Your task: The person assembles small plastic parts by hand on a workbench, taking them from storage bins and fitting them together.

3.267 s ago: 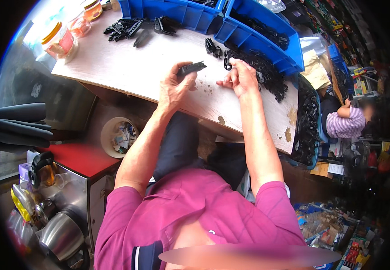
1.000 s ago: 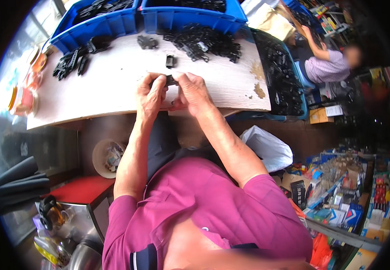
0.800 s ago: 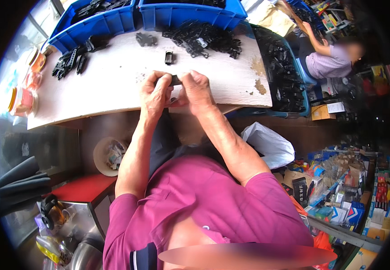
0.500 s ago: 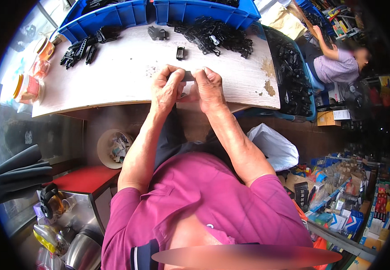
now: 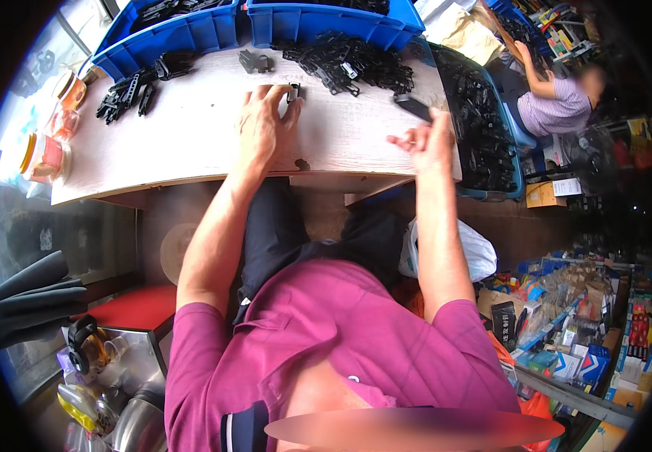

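My left hand reaches over the pale table with its thumb and fingers apart. Its index fingertip is at a small black plastic part with a light middle, partly hidden by the fingers. Off to the right, my right hand pinches a long dark plastic piece between thumb and index finger, above the tabletop and slightly blurred. A grey-black clip-like part lies beyond my left hand. Farther right spreads a large heap of black plastic parts.
Two blue bins, left and right, line the far edge. A smaller pile of black parts lies left, near lidded jars. A blue-rimmed tub of black parts stands right; another person sits beyond it.
My hands, together over the near edge before, have parted. The left moved forward to the small black part; the right swung rightward with the dark piece.
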`<action>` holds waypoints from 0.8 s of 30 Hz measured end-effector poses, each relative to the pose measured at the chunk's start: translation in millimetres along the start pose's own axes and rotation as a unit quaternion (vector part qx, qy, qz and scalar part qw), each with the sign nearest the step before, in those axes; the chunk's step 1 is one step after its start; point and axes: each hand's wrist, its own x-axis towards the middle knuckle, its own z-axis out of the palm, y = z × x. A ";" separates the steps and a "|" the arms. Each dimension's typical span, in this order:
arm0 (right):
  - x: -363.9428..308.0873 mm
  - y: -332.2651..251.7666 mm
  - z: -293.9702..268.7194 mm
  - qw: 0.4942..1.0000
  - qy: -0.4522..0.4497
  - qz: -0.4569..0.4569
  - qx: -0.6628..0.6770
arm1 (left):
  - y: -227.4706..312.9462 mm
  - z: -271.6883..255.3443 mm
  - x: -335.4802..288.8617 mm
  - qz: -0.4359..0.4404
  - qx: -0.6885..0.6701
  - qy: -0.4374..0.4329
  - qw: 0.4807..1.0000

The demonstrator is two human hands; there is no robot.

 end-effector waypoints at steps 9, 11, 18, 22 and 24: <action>28.6 -22.3 -11.5 0.987 0.122 -0.029 -0.096 | -7.9 3.2 11.2 0.080 0.146 -0.055 0.984; 26.3 -8.3 6.3 0.988 0.060 -0.015 -0.141 | -9.9 -1.0 10.9 0.067 0.140 -0.050 0.987; 20.2 19.8 65.3 0.931 -0.058 0.024 -0.360 | -36.7 -20.5 13.3 -0.021 -0.063 0.109 0.992; 29.5 28.2 71.7 0.892 -0.057 -0.030 -0.448 | -105.1 -84.9 42.4 0.023 0.220 0.228 0.948; 32.9 31.8 78.6 0.873 -0.063 -0.038 -0.483 | -146.0 -106.4 43.0 -0.037 0.323 0.202 0.924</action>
